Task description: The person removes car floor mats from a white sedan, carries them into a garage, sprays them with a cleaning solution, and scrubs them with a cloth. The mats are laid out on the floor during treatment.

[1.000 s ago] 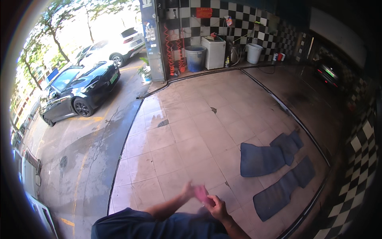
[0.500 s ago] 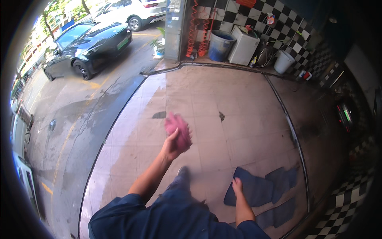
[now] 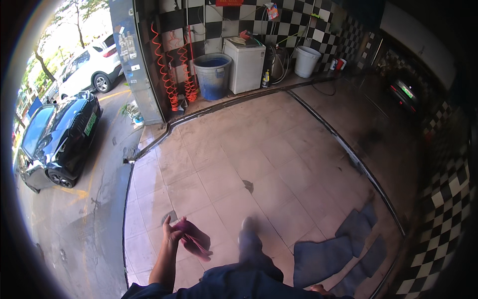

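Note:
My left hand [image 3: 172,232] is out ahead at the lower left, holding a dark pink cloth [image 3: 193,239] that hangs to the right of the fingers. Its thumb and fingertips point upward, and part of the grip is hidden by the hand. At the lower edge only a little of my right hand [image 3: 317,288] shows, and its fingers cannot be made out. It appears just in front of a dark blue-grey floor mat [image 3: 321,260]. More flat mats [image 3: 354,230] lie beside that one on the tiled floor.
Black-edged channels border the tiled floor [image 3: 269,164]. Along the checkered wall stand a blue-grey barrel [image 3: 213,79], a white top-loading washing machine [image 3: 245,65] and a pale bucket [image 3: 307,62]. Red coiled hoses [image 3: 167,74] hang by the pillar [image 3: 137,65]. A dark car [image 3: 59,139] is outside.
My view has turned rightward, and my foot has come forward. The left hand with the cloth has lowered toward the lower left. My right hand has drawn back to the lower edge.

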`<state>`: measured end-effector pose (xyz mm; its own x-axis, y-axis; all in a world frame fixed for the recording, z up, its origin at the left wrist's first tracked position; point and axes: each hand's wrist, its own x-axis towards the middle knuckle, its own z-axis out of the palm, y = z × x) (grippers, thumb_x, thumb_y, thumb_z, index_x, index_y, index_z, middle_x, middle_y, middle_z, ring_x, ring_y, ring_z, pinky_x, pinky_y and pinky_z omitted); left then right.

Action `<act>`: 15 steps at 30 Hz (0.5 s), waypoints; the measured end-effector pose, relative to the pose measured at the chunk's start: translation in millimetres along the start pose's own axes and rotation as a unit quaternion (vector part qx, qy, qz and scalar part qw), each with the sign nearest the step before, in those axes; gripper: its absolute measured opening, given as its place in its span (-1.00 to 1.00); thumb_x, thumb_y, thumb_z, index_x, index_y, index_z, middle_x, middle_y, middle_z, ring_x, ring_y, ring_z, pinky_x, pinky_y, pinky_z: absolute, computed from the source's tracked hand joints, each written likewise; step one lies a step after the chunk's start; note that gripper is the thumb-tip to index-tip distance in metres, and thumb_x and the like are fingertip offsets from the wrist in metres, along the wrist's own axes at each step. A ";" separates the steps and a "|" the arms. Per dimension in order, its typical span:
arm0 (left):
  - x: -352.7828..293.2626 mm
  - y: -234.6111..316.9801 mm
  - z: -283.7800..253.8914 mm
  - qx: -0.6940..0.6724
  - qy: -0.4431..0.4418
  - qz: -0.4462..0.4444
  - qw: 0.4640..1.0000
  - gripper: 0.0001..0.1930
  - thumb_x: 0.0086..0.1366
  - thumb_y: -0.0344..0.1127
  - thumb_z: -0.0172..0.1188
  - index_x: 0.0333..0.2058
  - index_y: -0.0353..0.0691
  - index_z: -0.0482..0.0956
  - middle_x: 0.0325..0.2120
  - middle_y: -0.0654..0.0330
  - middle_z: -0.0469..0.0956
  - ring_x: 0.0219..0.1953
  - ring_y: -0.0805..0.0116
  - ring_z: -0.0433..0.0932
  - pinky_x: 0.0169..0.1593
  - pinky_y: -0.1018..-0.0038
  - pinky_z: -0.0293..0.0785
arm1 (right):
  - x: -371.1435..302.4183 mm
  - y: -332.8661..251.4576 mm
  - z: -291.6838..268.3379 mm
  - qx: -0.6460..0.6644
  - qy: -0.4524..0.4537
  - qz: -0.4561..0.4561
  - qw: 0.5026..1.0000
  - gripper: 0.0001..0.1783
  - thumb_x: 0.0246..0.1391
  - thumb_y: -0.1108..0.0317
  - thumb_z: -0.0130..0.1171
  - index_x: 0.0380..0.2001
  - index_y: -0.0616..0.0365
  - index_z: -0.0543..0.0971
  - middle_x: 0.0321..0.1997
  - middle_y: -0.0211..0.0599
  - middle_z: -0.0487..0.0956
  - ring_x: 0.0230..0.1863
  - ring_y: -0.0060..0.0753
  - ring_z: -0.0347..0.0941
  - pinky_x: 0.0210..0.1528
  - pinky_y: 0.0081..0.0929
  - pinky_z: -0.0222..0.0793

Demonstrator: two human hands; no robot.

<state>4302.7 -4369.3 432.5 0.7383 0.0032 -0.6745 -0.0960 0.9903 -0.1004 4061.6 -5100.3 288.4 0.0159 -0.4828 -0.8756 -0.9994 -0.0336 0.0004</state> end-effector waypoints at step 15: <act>225.5 10.7 401.2 0.126 -0.261 0.167 0.942 -0.69 0.23 -0.21 -0.10 -0.07 -0.13 0.26 -0.05 0.01 0.26 -0.02 0.08 0.26 0.07 0.23 0.20 | -343.4 -909.1 308.8 0.025 -0.300 -0.628 0.718 -0.72 0.02 0.37 0.01 -0.17 0.20 0.36 -0.38 -0.36 0.47 -0.41 -0.59 0.38 -0.40 -0.65 0.34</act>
<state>4736.0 -4302.3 572.8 0.9291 0.3234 -0.1796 -0.2681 0.9231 0.2758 4955.5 -4633.7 439.6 0.9048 0.3643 -0.2206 -0.2081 -0.0738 -0.9753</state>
